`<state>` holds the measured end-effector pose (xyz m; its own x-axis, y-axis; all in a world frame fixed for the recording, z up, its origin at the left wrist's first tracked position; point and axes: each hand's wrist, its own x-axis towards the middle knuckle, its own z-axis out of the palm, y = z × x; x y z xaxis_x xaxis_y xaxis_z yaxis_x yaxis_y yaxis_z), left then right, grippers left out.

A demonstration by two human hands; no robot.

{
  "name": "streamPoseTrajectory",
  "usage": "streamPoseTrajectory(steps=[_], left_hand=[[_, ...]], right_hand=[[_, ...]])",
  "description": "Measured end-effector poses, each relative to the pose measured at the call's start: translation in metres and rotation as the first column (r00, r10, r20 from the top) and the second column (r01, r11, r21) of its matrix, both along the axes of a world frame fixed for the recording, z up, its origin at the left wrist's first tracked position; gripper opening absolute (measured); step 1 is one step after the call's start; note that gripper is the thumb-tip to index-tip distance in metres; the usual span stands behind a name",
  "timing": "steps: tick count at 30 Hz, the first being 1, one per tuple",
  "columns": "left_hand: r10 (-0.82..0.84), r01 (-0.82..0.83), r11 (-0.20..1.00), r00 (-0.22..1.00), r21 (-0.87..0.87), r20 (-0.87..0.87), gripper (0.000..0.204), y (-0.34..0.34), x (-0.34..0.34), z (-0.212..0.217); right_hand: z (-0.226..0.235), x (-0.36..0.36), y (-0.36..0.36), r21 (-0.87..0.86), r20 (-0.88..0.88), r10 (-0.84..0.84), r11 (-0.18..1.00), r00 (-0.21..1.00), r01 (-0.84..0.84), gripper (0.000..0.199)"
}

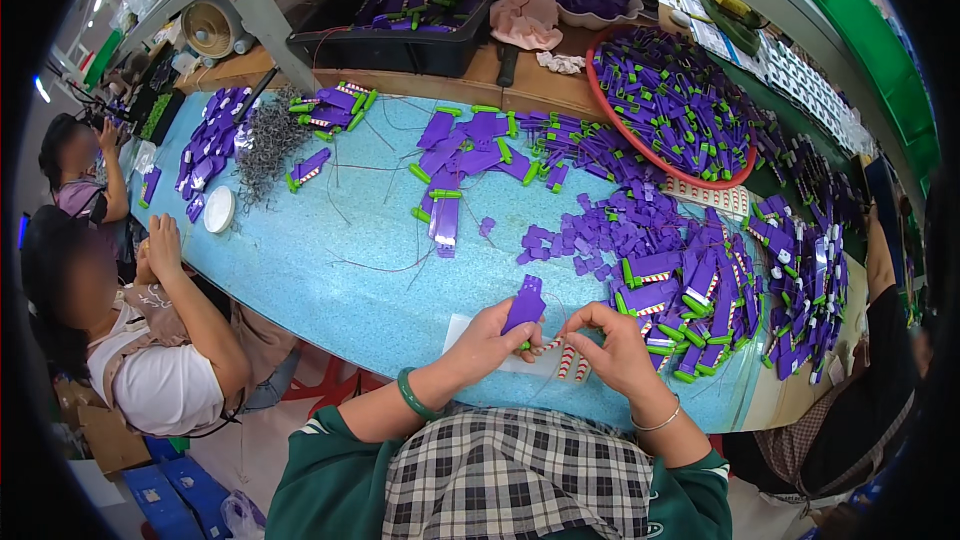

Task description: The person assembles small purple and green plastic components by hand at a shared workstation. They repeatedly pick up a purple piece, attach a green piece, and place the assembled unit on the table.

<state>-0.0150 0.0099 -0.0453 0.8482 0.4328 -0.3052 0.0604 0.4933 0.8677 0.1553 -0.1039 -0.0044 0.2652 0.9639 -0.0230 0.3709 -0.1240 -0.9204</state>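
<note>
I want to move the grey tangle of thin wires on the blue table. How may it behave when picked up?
The wire tangle looks thin and loose, so probably light and floppy. Strands may snag together and drag neighbouring purple pieces.

White sticker sheet [545, 360] under hands; red-white striped labels [572, 364], possibly loose.

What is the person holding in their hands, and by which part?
The left hand grips a flat purple plastic piece by its lower end; the right hand pinches near that end.
</note>
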Motion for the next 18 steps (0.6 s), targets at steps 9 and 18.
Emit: streamPoseTrajectory(steps=[9,18], left_hand=[[-0.046,0.053,0.996,0.995,0.077,-0.094,0.012,0.003,0.001,0.022],[0.012,-0.009,0.996,1.0,-0.092,0.028,0.019,-0.002,0.002,0.02]], right_hand=[[0.012,-0.014,0.013,0.16,0.141,-0.119,0.983,0.983,0.096,0.016],[-0.023,-0.027,0.003,0.144,-0.29,-0.175,0.964,0.941,0.224,0.01]])
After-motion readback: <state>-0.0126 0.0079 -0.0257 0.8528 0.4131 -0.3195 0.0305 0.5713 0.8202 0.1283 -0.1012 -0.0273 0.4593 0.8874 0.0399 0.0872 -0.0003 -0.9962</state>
